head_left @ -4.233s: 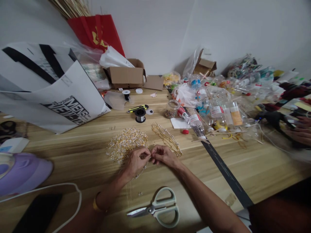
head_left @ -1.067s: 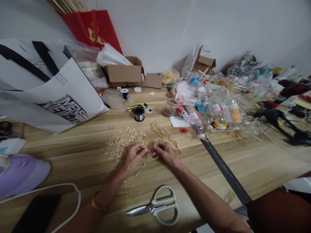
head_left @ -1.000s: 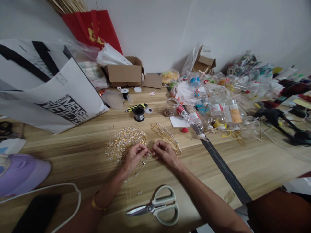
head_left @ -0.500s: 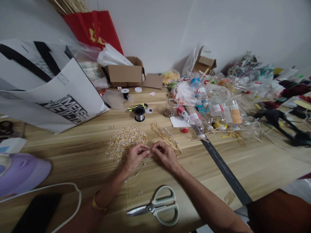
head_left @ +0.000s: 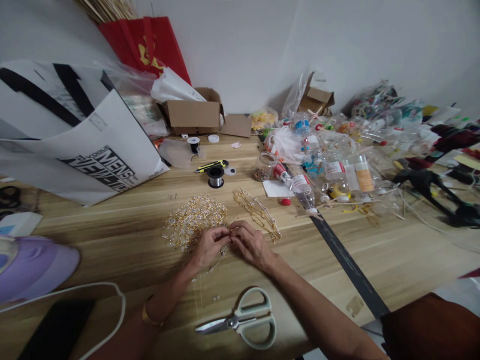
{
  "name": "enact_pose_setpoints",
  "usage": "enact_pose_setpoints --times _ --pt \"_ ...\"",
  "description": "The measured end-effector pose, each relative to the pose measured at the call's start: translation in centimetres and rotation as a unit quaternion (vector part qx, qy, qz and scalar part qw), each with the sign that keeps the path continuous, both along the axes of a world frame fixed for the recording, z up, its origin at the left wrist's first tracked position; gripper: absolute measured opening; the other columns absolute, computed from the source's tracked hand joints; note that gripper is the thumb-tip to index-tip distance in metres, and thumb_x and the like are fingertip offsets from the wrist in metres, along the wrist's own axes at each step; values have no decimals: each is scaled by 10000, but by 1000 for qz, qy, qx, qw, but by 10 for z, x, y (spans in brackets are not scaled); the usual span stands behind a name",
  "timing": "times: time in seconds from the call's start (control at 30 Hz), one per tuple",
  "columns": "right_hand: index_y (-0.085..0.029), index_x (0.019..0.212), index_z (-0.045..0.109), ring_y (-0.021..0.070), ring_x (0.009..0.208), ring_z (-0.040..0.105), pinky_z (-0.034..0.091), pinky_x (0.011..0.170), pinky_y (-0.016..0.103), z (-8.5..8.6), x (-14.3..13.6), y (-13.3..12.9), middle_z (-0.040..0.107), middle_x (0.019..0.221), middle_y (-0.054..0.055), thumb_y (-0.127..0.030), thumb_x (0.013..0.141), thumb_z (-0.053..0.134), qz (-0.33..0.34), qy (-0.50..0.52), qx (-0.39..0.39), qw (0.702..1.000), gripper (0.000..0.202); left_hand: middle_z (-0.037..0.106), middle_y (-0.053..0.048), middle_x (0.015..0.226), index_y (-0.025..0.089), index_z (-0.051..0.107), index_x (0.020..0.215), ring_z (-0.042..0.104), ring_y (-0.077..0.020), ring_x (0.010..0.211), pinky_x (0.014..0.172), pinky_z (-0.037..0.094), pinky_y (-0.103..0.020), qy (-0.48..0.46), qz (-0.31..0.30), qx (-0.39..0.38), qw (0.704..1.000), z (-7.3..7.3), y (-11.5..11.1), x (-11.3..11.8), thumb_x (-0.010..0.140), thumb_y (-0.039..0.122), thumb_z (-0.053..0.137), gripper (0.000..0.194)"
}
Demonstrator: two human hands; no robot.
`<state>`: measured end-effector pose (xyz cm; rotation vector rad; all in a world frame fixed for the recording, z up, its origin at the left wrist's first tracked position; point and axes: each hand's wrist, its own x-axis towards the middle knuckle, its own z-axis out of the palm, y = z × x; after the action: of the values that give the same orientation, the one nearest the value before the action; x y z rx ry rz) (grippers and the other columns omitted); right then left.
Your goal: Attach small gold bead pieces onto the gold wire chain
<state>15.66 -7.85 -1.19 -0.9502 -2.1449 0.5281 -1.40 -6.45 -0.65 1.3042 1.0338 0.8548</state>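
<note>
My left hand (head_left: 209,246) and my right hand (head_left: 253,244) meet fingertip to fingertip over the wooden table. Both are pinched closed; a thin beaded chain (head_left: 210,270) trails down from between them, and its upper end is hidden by the fingers. Which hand grips it I cannot make out. Beyond my left hand lies a heap of gold and clear beaded chain (head_left: 197,217). Several gold and silver chain lengths (head_left: 258,212) lie behind my right hand. Nearer me are open scissors (head_left: 243,320) with pale handles and a tiny bead cluster (head_left: 215,298).
A wire spool (head_left: 215,177), yellow cutter (head_left: 212,166) and thread spool (head_left: 194,145) stand behind the heap. Plastic bottles (head_left: 303,190) and a bead jar (head_left: 264,167) crowd the right. At left are a large white bag (head_left: 93,150), purple object (head_left: 41,267) and black phone (head_left: 58,327).
My right hand has moved slightly left, and its fingertips now touch those of my left hand, closing the small gap between them.
</note>
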Motion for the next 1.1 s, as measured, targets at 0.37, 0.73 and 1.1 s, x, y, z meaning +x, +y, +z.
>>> enact_pose_setpoints --times 0.37,0.73,1.1 --pt "-200 1018 504 181 940 586 489 787 294 -4 0 2 600 1024 101 -206 963 382 42 7 -22 999 133 651 -16 649 131 646 658 575 -139 631 616 433 -229 -8 2 -19 1000 -6 0 0 637 241 708 128" --pt "-195 948 499 174 809 569 463 728 283 -3 0 3 586 910 76 -228 959 383 5 27 -55 998 122 656 -16 641 144 653 655 570 -136 627 622 439 -233 10 17 -16 1000 -5 0 1 649 233 677 93" --pt "-203 969 480 169 697 582 436 652 265 0 1 3 614 790 39 -227 950 398 -5 -8 -117 993 87 646 -16 630 141 652 652 563 -134 616 605 436 -229 3 7 -13 1000 -4 0 0 659 254 677 116"
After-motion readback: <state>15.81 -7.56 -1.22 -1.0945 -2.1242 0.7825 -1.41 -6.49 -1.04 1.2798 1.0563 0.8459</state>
